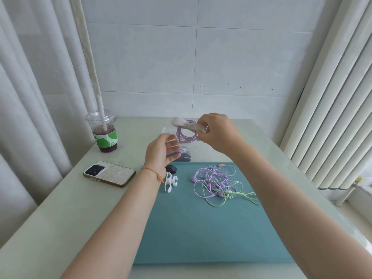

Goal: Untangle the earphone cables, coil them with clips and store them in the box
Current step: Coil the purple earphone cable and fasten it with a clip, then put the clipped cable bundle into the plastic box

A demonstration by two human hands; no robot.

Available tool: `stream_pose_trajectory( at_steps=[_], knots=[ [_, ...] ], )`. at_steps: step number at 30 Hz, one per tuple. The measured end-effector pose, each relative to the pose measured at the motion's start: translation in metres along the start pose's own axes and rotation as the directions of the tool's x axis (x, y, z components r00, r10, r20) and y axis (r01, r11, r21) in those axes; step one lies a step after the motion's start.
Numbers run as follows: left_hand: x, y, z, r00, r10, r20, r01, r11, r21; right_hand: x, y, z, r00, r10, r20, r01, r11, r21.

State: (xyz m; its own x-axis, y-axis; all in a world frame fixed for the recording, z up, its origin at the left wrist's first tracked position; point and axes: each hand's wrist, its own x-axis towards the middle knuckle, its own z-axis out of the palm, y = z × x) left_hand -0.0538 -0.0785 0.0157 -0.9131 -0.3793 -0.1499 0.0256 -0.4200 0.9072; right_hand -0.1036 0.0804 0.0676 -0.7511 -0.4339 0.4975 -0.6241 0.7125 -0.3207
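Right hand [216, 133] pinching a white clip [188, 124] with a purple coiled cable [186, 134], held up over the clear box [181, 146], left hand [161, 152] open (fingers loose) beside it, tangled cables [218, 183] on the blue mat [201, 228], spare clip [170, 181] nearby on the tabletop [80, 208].

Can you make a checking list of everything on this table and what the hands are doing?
Surface: pale table with teal mat.
Job's things: purple coil in white clip, held above clear box; spare clip on mat.
Clutter: phone, drink cup, small dark object.
Hands: right hand pinches the clip; left hand open beside box.
Cables: purple-green tangle on mat.
Surroundings: curtains, tiled wall.
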Motion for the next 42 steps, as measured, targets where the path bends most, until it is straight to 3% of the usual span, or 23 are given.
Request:
stream_pose_trajectory(
  at_steps=[2, 3, 5, 7, 12, 16, 19, 21, 27, 31, 34, 38, 40, 42],
  knots=[
    [0.016, 0.004, -0.007, 0.984, 0.131, -0.119, -0.108, 0.977, 0.181, 0.014, 0.006, 0.002, 0.998, 0.027, 0.049, -0.027, 1.000, -0.015],
    [0.028, 0.005, -0.012, 0.952, 0.265, -0.156, -0.192, 0.908, 0.373, 0.022, 0.010, 0.004, 0.996, 0.048, 0.073, -0.047, 0.999, -0.016],
    [0.048, 0.008, -0.022, 0.874, 0.476, -0.096, -0.280, 0.656, 0.701, 0.035, 0.015, 0.008, 0.990, 0.091, 0.110, -0.092, 0.996, 0.003],
    [0.071, 0.008, -0.029, 0.878, 0.479, -0.011, -0.277, 0.527, 0.803, 0.049, 0.021, 0.014, 0.984, 0.116, 0.132, -0.120, 0.993, 0.020],
    [0.113, 0.001, -0.037, 0.951, 0.307, 0.027, -0.198, 0.541, 0.818, 0.081, 0.035, 0.030, 0.925, 0.181, 0.334, -0.158, 0.983, -0.094],
    [0.122, -0.012, -0.032, 0.932, 0.334, 0.142, -0.300, 0.487, 0.820, 0.089, 0.043, 0.042, 0.809, 0.224, 0.544, -0.057, 0.950, -0.307],
    [0.127, -0.022, -0.033, 0.923, 0.354, 0.152, -0.315, 0.466, 0.827, 0.093, 0.050, 0.062, 0.745, 0.301, 0.596, 0.024, 0.880, -0.474],
    [0.130, -0.025, -0.034, 0.920, 0.367, 0.136, -0.306, 0.458, 0.835, 0.094, 0.055, 0.076, 0.751, 0.337, 0.569, 0.061, 0.822, -0.567],
    [0.132, -0.029, -0.034, 0.915, 0.391, 0.097, -0.284, 0.456, 0.843, 0.095, 0.052, 0.093, 0.762, 0.347, 0.547, 0.101, 0.771, -0.629],
    [0.129, -0.027, -0.033, 0.916, 0.390, 0.088, -0.273, 0.448, 0.852, 0.101, 0.050, 0.091, 0.750, 0.367, 0.550, 0.083, 0.773, -0.629],
    [0.124, -0.024, -0.032, 0.923, 0.373, 0.095, -0.263, 0.431, 0.863, 0.099, 0.047, 0.081, 0.799, 0.314, 0.513, 0.078, 0.792, -0.605],
    [0.109, -0.014, -0.026, 0.915, 0.389, 0.108, -0.271, 0.394, 0.878, 0.088, 0.038, 0.065, 0.914, 0.208, 0.348, -0.029, 0.889, -0.457],
    [0.092, -0.010, -0.023, 0.873, 0.472, 0.123, -0.315, 0.353, 0.881, 0.072, 0.028, 0.055, 0.960, 0.151, 0.237, -0.079, 0.954, -0.288],
    [0.073, -0.007, -0.022, 0.813, 0.563, 0.148, -0.372, 0.307, 0.876, 0.052, 0.016, 0.049, 0.957, 0.127, 0.260, -0.083, 0.981, -0.173]
  ],
)
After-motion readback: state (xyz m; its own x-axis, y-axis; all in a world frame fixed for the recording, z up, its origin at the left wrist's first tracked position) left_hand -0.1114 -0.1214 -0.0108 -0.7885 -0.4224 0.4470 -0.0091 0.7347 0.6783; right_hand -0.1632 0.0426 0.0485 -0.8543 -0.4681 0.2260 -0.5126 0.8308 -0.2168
